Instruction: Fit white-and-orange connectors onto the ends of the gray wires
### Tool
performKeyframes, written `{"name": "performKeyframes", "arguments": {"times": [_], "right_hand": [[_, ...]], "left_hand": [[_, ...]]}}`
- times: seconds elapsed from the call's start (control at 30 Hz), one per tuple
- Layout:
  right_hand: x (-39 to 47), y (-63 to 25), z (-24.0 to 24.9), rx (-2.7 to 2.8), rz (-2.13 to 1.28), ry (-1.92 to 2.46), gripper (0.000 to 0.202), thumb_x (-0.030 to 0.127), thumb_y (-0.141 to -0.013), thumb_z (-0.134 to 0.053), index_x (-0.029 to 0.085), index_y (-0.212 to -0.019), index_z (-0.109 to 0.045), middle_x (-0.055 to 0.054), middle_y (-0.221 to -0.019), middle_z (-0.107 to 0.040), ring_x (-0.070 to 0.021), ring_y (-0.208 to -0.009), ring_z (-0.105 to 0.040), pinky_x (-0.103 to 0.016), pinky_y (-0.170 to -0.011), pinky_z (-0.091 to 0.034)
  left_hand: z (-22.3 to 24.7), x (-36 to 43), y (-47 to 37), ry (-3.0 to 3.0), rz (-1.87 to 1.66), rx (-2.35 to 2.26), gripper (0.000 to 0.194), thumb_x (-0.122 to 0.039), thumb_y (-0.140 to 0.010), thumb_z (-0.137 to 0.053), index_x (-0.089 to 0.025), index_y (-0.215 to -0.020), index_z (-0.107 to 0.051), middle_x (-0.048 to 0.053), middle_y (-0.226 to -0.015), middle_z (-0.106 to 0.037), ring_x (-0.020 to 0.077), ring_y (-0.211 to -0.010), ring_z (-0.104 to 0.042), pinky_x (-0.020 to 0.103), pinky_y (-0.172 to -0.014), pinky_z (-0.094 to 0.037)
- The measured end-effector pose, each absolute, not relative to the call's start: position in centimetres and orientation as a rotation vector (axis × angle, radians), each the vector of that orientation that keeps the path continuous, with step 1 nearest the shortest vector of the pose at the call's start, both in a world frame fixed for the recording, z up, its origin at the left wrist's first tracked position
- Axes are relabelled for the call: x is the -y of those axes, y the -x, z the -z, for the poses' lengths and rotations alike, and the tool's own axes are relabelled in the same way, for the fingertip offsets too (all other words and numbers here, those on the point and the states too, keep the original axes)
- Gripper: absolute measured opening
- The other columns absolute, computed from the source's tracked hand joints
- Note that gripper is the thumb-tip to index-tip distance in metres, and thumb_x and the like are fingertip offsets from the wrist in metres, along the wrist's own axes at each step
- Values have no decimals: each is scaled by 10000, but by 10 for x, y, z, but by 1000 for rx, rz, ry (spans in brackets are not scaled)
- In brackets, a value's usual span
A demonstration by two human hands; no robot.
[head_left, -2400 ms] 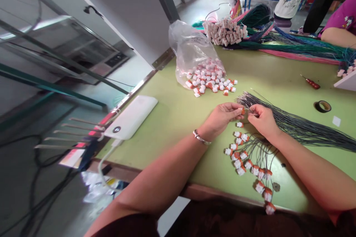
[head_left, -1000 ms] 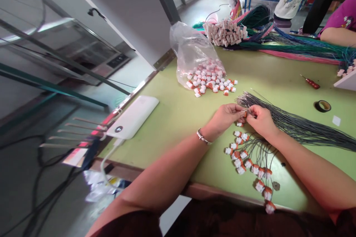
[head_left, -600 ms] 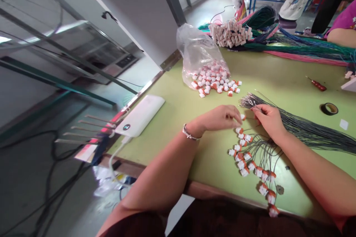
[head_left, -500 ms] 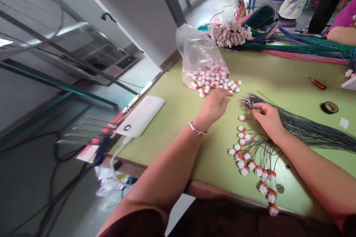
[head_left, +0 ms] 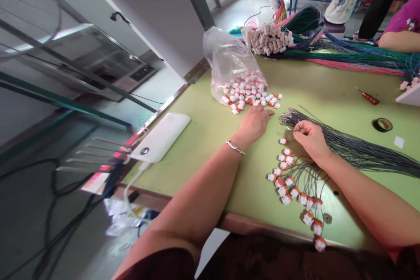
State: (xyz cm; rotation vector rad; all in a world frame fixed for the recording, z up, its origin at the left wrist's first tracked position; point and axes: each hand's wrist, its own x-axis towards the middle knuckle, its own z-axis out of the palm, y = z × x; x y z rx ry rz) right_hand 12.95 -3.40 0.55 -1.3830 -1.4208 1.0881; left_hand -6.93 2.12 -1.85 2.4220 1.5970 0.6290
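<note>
My left hand (head_left: pixel 253 123) is at the front edge of a pile of small white-and-orange plug connectors (head_left: pixel 242 94), its fingers bent down and close together. Whatever its fingertips hold is hidden behind the hand. Between the thumb and fingers of my right hand (head_left: pixel 310 139) is a thin black wire, its bare metal end (head_left: pixel 289 128) poking out to the left. Under and beyond that hand lies a bundle of black wires (head_left: pixel 356 146) with metal tips. Several wires fitted with white-and-orange connectors (head_left: pixel 286 191) are spread on the table below my right hand.
A clear plastic bag (head_left: pixel 226 54) holds part of the connector pile. On the green table (head_left: pixel 203 157) lie a white power bank (head_left: pixel 162 138) with a cable, a tape roll (head_left: pixel 382 124) and a red-handled pick (head_left: pixel 370 97). Coloured wire bundles (head_left: pixel 348 54) lie behind; another person's arm (head_left: pixel 398 40) rests far right.
My left hand has shifted slightly right along the pile's edge, its fingers drawn closer together. My right hand keeps its pinch, and the wire's metal end now stands out more clearly. The view has shifted slightly.
</note>
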Motion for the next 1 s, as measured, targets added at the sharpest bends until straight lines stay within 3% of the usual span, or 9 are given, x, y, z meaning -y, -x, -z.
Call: {"name": "performKeyframes", "arguments": {"times": [0.1,0.4,0.57,0.63,0.77,0.9,1.0], "right_hand": [[35,-129,-5,1419,-1086,1377,98,283,-576,-556,198,-573,-507,60,-504,-400,-82,-494,-302,-236,-481,-254],[32,-132,0,1382,-1081,1358,87,276,-609,-581,189,-609,-572,42,-557,-462,-101,-551,-361,-240,-532,-306],[34,-131,-2,1375,-1086,1363,120,301,-640,-599,188,-611,-568,49,-541,-436,-94,-534,-344,-237,-520,-300],[35,-130,-3,1374,-1078,1359,145,322,-660,-618,182,-636,-590,45,-561,-466,-93,-542,-368,-235,-534,-321],[36,-131,-4,1382,-1054,1371,191,366,-684,-638,176,-690,-645,32,-585,-512,-97,-547,-393,-238,-539,-344],[36,-132,-4,1387,-1058,1362,191,362,-675,-640,175,-639,-644,36,-552,-487,-95,-531,-363,-239,-511,-316],[35,-134,-4,1399,-1064,1342,194,353,-679,-626,173,-607,-631,38,-542,-468,-94,-535,-351,-242,-514,-307]], "left_hand": [[17,-20,67,-2404,-578,-1660,354,-224,-933,-387,-164,-1128,-676,120,-945,-586,261,-942,-534,379,-851,-436],[29,-25,72,-2392,-709,-1675,326,-196,-913,-408,-195,-978,-727,97,-954,-558,232,-934,-494,359,-843,-437],[27,-25,73,-2356,-772,-1571,358,-194,-879,-458,-175,-1178,-654,112,-1026,-603,235,-973,-533,373,-891,-440],[23,-23,71,-2252,-824,-1547,312,-203,-844,-519,-139,-1107,-674,115,-997,-634,235,-957,-558,378,-899,-445],[14,-11,63,-1767,-937,-1375,194,-301,-796,-633,-127,-852,-696,80,-845,-676,160,-739,-592,300,-729,-487],[6,7,53,-1228,-893,-1052,287,-380,-765,-705,-119,-883,-689,58,-722,-692,82,-535,-559,203,-507,-431],[3,16,46,-972,-865,-919,286,-336,-714,-775,-113,-878,-704,46,-710,-698,68,-546,-590,187,-538,-465]]}}
